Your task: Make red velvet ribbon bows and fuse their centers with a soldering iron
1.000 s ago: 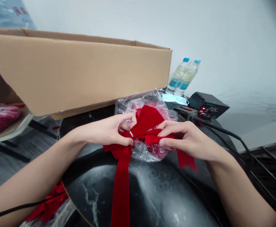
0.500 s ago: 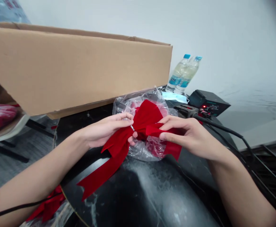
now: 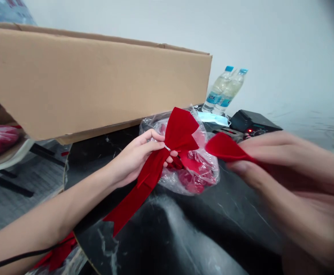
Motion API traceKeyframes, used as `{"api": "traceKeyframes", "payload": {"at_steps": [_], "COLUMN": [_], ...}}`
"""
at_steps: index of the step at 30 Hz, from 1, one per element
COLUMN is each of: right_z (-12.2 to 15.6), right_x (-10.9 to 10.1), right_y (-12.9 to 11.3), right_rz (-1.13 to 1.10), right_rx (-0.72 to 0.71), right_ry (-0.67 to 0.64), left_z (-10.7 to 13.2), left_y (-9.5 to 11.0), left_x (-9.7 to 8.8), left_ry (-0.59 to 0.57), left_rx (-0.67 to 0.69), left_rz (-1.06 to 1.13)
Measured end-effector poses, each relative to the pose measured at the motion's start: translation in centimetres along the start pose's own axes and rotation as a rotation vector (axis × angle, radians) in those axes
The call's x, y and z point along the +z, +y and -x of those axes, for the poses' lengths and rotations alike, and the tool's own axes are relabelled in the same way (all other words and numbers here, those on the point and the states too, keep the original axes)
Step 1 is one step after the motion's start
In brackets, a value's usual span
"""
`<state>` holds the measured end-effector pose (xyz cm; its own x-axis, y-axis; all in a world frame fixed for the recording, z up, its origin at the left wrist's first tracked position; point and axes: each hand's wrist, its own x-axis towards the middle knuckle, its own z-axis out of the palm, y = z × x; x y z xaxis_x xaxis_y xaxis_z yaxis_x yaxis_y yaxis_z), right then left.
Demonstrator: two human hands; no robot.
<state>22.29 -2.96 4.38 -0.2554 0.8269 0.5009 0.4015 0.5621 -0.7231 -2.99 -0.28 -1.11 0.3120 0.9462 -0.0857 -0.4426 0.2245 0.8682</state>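
The right hand swung out, pinching a loop of the red velvet bow; the left hand grips its centre.

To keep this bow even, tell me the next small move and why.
Probably ease the right hand back toward the silver wire: the left hand pinches the red velvet bow there, while the right draws its ribbon far aside.

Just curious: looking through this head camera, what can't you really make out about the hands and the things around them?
All from the head view:
The middle of the red velvet bow: hidden by the left hand, with only a small metal piece showing.
The right hand: motion-blurred and cut off by the right edge.
Inside the cardboard box: hidden by its side wall.
The red contents of the clear plastic bag: blurred by the plastic.
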Motion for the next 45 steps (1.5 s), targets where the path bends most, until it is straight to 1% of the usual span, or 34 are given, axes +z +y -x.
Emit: {"api": "traceKeyframes", "payload": {"at_steps": [1, 2, 3, 5, 6, 9, 13, 16, 18, 20, 23, 28, 32, 37, 41, 45], "right_z": [0.0, -0.2, -0.4, -0.9, -1.2, -1.6, -1.7, -1.7, -1.6, -1.6, -1.4, -1.4, -1.3, -1.2, -0.9, -0.5], "right_x": [0.9, 1.9, 2.9, 4.5, 5.0, 5.8, 5.7, 5.8, 5.9, 6.1, 6.2, 6.2, 6.3, 6.7, 7.1, 7.4], "right_y": [-0.1, 0.0, 0.2, 0.8, 1.2, 2.1, 2.4, 2.2, 2.0, 1.9, 1.9, 2.2, 2.4, 2.5, 2.5, 2.6], "right_rz": [0.015, -0.006, -0.051, -0.173, -0.215, -0.281, -0.301, -0.278, -0.266, -0.25, -0.251, -0.255, -0.265, -0.286, -0.219, -0.154], "right_rx": [-0.029, -0.021, 0.024, 0.151, 0.203, 0.312, 0.394, 0.385, 0.365, 0.348, 0.328, 0.325, 0.345, 0.342, 0.272, 0.183], "right_ry": [0.049, 0.027, -0.014, -0.146, -0.179, -0.219, -0.252, -0.256, -0.24, -0.222, -0.206, -0.138, -0.097, -0.051, 0.028, 0.103], "left_z": [0.1, 0.1, 0.1, 0.2, 0.3, 0.5, 0.9, 1.1, 1.2, 1.1, 0.9, 0.7, 0.8, 0.6, 0.6, 0.6], "left_y": [0.0, -0.1, -0.2, -0.4, -0.5, -0.9, -1.1, -1.1, -1.2, -1.3, -1.4, -1.7, -1.8, -1.9, -2.0, -2.1], "left_x": [0.1, 0.2, 0.3, 0.3, 0.3, 0.1, 0.4, 0.9, 1.2, 1.3, 1.1, 0.5, 0.4, 0.4, 0.3, 0.5], "left_ry": [-0.002, -0.004, -0.008, -0.03, -0.046, -0.074, -0.025, -0.014, 0.016, 0.059, 0.077, 0.074, 0.096, 0.14, 0.135, 0.197], "left_rx": [0.01, 0.025, 0.044, 0.074, 0.088, 0.119, 0.15, 0.194, 0.213, 0.199, 0.169, 0.19, 0.198, 0.276, 0.309, 0.326], "left_rz": [0.014, 0.024, 0.023, -0.021, -0.054, -0.158, -0.249, -0.283, -0.306, -0.325, -0.317, -0.256, -0.212, -0.174, -0.16, -0.149]}}
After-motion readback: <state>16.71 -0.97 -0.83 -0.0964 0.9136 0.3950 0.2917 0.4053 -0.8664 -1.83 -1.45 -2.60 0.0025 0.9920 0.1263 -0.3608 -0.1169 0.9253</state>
